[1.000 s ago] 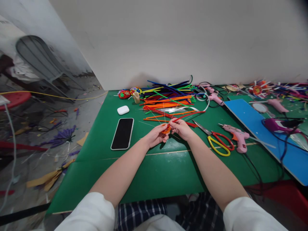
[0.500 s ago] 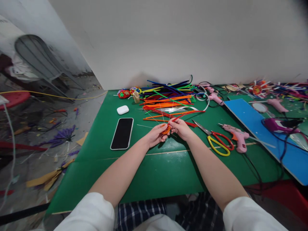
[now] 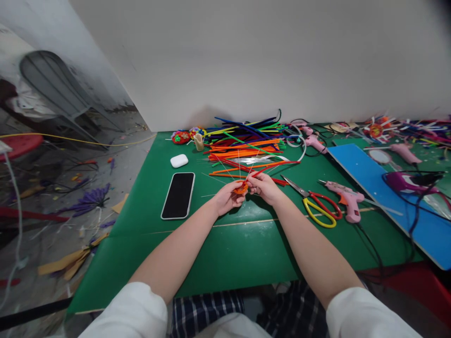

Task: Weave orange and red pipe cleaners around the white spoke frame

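Note:
My left hand (image 3: 226, 198) and my right hand (image 3: 264, 188) meet over the green table (image 3: 225, 253), both pinched on a small orange coil (image 3: 241, 188) with thin wires sticking out of it. A red pipe cleaner (image 3: 278, 165) runs from my right fingers up to the right. Just beyond the hands lies a heap of coloured pipe cleaners (image 3: 246, 141).
A black phone (image 3: 178, 195) and a white earbud case (image 3: 179, 161) lie left of the hands. Red and yellow scissors (image 3: 317, 206) and a pink glue gun (image 3: 347, 201) lie to the right, then a blue board (image 3: 387, 192). More glue guns and craft pieces fill the far right.
Both hands have stayed in place, their fingers shifting slightly around the orange coil. The thin wires stand at slightly different angles.

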`<state>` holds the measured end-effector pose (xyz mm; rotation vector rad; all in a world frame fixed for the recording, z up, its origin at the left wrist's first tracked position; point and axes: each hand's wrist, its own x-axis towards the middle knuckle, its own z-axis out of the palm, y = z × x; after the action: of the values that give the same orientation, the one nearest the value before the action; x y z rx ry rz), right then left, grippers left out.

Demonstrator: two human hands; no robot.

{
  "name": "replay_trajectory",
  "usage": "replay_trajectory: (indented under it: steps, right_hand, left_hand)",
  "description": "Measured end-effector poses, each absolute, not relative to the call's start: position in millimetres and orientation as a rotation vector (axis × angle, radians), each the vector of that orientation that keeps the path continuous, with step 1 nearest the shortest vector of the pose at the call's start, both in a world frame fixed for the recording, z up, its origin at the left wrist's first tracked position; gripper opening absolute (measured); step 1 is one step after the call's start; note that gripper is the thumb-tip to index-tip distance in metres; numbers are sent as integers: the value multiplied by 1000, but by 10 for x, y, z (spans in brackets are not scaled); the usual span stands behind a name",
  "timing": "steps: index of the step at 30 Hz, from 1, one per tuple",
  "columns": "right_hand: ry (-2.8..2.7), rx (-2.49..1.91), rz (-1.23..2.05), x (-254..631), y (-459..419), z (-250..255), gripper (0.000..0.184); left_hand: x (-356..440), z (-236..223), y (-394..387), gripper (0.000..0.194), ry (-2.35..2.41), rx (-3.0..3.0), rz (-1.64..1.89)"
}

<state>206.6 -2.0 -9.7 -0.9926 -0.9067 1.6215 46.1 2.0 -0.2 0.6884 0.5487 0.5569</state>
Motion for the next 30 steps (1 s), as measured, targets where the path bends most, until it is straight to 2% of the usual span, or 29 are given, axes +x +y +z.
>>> replay_trajectory:
  steps: [13, 30]
  right_hand:
    - [-930, -1007, 1576, 2076, -7, -127, 26]
    - [-958, -1012, 1566, 2048, -28, -100, 25]
  left_hand:
    - [484, -35, 15, 24, 589, 729, 631]
    - [513, -50, 1, 27, 630, 740, 722]
